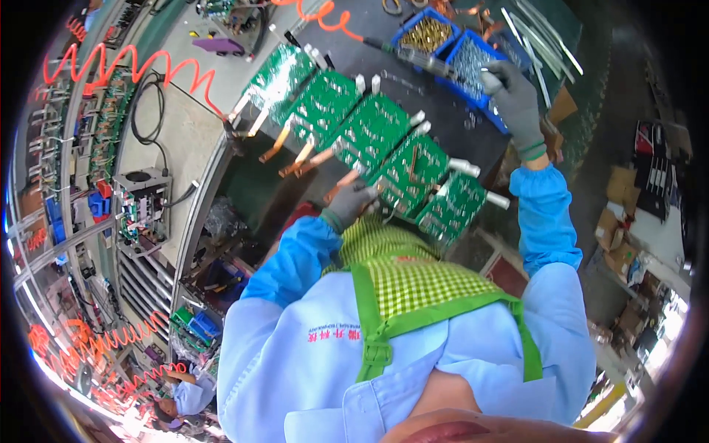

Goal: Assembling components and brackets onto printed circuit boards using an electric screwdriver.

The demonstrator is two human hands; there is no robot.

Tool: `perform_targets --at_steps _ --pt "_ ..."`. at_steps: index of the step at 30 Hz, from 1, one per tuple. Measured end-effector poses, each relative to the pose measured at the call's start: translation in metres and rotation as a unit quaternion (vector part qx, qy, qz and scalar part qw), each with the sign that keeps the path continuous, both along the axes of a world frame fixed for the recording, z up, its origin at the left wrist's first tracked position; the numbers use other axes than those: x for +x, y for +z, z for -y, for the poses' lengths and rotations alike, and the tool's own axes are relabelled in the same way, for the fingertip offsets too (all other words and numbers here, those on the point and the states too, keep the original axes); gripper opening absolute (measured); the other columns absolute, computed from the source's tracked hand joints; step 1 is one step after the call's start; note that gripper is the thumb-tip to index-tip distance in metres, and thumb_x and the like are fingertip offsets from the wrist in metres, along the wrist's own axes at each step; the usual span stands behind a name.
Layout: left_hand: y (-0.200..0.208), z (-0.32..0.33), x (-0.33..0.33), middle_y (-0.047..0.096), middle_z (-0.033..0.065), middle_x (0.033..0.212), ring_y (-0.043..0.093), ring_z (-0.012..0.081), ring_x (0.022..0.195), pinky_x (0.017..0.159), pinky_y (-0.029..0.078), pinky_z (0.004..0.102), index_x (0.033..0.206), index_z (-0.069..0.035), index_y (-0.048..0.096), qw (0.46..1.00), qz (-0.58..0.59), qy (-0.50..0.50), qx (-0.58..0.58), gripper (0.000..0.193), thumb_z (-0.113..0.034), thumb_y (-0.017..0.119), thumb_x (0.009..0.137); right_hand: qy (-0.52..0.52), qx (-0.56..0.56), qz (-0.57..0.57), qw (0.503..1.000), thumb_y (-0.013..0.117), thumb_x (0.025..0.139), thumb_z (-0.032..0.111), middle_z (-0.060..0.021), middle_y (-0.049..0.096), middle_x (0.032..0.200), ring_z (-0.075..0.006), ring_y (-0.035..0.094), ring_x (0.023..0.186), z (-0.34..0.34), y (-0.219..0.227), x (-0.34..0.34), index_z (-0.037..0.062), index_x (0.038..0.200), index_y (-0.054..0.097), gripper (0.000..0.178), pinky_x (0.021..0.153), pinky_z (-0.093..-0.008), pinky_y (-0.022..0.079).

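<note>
Green circuit boards (378, 129) lie in a slanting row at the near side of the dark bench, with white end pieces and copper strips (316, 162) sticking out. My left hand (350, 204), in a grey glove, is at the boards' near edge. Its fingers are curled; whatever they grip is hidden. My right hand (515, 103), also gloved in grey, reaches over the right side of a blue bin (484, 111) of silver screws (473, 65). Its fingertips are drawn together, and anything between them is too small to name. Brass-coloured fasteners (426, 34) fill the adjoining blue bin.
A grey handheld tool (413, 56) on an orange coiled line (325, 15) lies across the bins' near side. Long pale strips (543, 44) lie at the far right. Another coiled line (148, 65) and a metal-framed unit (140, 203) are on the left. A person (193, 395) works at lower left.
</note>
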State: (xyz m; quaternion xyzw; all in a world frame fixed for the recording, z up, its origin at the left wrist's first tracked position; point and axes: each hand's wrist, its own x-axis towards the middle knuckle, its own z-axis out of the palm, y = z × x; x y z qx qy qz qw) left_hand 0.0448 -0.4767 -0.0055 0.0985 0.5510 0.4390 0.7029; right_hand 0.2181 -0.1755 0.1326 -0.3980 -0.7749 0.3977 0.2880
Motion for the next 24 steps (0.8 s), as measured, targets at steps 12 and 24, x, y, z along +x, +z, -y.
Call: perform_targets --at_steps 12,24 --pt "-0.011 -0.001 -0.008 0.058 0.0089 0.081 0.055 0.0122 0.063 0.05 0.045 0.0209 0.098 0.001 0.053 0.997 0.081 -0.015 0.006 0.023 -0.018 0.055 0.086 0.173 -0.021 0.177 0.969 0.055 0.082 0.023 -0.013 0.059 0.088 -0.0312 0.058 0.081 0.204 -0.099 -0.04 0.0075 0.091 0.057 0.019 0.068 -0.04 0.046" --pt "-0.019 0.004 -0.007 0.057 0.0088 0.084 0.056 0.0124 0.069 0.054 0.047 0.0204 0.097 0.002 0.054 0.994 0.103 -0.007 0.024 0.023 -0.017 0.054 0.085 0.141 0.04 0.076 0.986 0.055 0.081 0.018 -0.0117 0.056 0.088 -0.0304 0.057 0.08 0.204 -0.108 -0.037 0.0068 0.087 0.06 0.014 0.069 -0.0392 0.046"
